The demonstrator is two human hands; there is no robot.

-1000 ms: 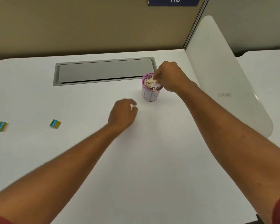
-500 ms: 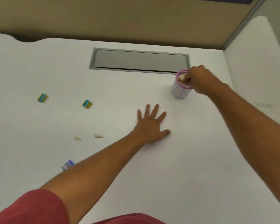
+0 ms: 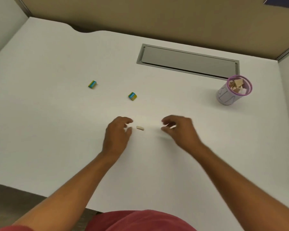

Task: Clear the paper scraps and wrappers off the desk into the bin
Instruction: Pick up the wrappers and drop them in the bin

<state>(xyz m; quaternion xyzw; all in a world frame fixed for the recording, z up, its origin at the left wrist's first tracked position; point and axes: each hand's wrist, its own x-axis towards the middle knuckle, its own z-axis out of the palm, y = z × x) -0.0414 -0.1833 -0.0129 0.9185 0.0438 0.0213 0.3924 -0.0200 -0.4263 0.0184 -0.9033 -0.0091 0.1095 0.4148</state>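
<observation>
A small purple-rimmed bin (image 3: 223, 97) stands at the desk's right, filled with beige paper scraps. One beige paper scrap (image 3: 140, 128) lies on the white desk (image 3: 57, 130) between my hands. My left hand (image 3: 118, 134) is just left of it, its fingers curled over a pale speck at the fingertips that is too blurred to identify. My right hand (image 3: 179, 129) hovers to the scrap's right with thumb and fingers apart, and nothing clear in it. Two yellow-and-blue wrappers (image 3: 92, 84) (image 3: 132, 96) lie farther back on the left.
A grey cable hatch (image 3: 187, 61) is set into the desk at the back. Tan partition walls (image 3: 157, 15) close off the rear, and white side panels stand left and right. The desk's near edge runs along the bottom left.
My right hand has left the bin and come down to the desk's middle. My left hand has gone from flat and spread to curled beside the scrap. The view has swung left.
</observation>
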